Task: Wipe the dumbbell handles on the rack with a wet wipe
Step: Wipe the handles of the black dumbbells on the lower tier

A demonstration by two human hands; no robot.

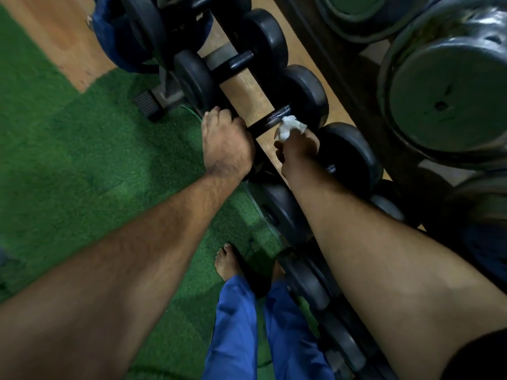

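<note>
A black dumbbell lies across the low rack (241, 86), its dark handle (270, 119) running between two round heads. My left hand (226, 144) grips the near head of this dumbbell, hiding most of it. My right hand (297, 149) is shut on a crumpled white wet wipe (288, 127), which presses against the handle close to the far head (307, 97). A second dumbbell (241, 61) rests further along the rack, and more dark dumbbell heads (348, 157) sit nearer to me, partly behind my right forearm.
Large round weight plates (444, 89) fill the upper tier at the right. Green turf (82, 160) covers the floor at left, with wooden floor (60, 37) beyond. My bare feet (227, 261) and blue trousers (236, 325) stand beside the rack. More plates (142, 31) lean at the top.
</note>
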